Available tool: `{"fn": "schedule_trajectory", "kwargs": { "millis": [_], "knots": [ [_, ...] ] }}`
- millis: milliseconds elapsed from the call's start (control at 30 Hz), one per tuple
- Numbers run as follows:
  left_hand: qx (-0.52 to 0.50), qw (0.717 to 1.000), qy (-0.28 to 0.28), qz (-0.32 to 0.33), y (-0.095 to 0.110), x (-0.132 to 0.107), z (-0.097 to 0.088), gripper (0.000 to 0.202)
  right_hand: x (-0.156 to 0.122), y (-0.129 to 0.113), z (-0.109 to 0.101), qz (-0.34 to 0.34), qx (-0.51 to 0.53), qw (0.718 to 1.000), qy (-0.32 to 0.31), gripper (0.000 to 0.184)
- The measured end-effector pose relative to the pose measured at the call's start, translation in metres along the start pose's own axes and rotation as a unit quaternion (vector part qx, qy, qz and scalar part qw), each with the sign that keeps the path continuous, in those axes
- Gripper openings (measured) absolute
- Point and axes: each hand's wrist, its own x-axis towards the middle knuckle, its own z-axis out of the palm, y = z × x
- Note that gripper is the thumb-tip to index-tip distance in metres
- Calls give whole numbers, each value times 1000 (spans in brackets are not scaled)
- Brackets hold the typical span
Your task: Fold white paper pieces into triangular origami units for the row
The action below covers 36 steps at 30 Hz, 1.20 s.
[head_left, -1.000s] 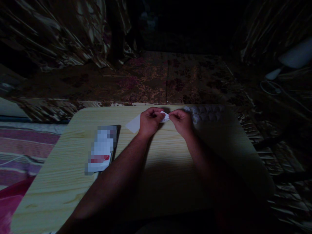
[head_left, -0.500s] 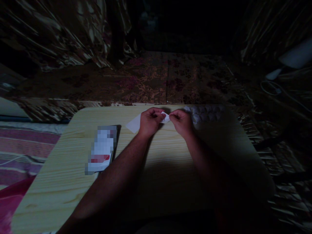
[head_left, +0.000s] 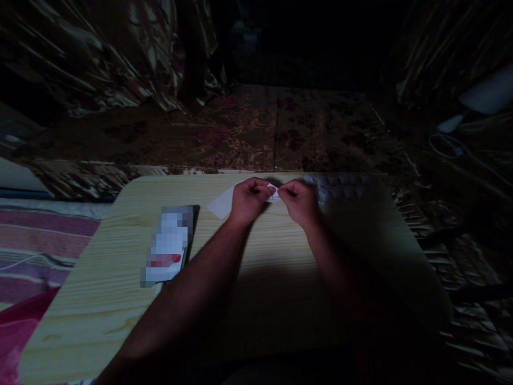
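Near the far edge of the wooden table (head_left: 288,251), my left hand (head_left: 250,200) pinches a small white piece of paper (head_left: 273,199) between thumb and fingers. From the other side my right hand (head_left: 298,200) closes its fingertips on the paper's right edge. The two hands almost meet over it, and the fingers cover most of it. A larger white sheet (head_left: 222,204) lies flat on the table, partly under my left hand. Just right of my right hand is a row of pale, folded-looking pieces (head_left: 342,187), dim in the shadow.
A box-like item (head_left: 168,246), blurred out, lies left of my left forearm. Patterned fabric (head_left: 248,128) covers a ledge behind the table. A white cable (head_left: 447,145) and a pale lamp-like object (head_left: 489,96) are at right. Striped bedding (head_left: 48,230) is at left.
My right fingertips have shifted slightly left on the small paper, so a little less of it shows. Otherwise the hands and table items stay in place.
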Motion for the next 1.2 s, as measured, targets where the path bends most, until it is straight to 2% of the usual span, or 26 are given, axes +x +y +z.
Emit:
{"fn": "schedule_trajectory", "kwargs": {
  "millis": [500,967,1200],
  "knots": [
    [-39,999,-16,0,-3,3,-5,24,-2,-2,1,-12,-3,1000,-5,12],
    [-50,999,3,-8,-3,5,-4,30,-3,0,2,-25,-12,1000,6,12],
    [-62,998,-8,-5,-2,5,-6,29,-3,-3,2,-13,-3,1000,5,13]
  ]
}}
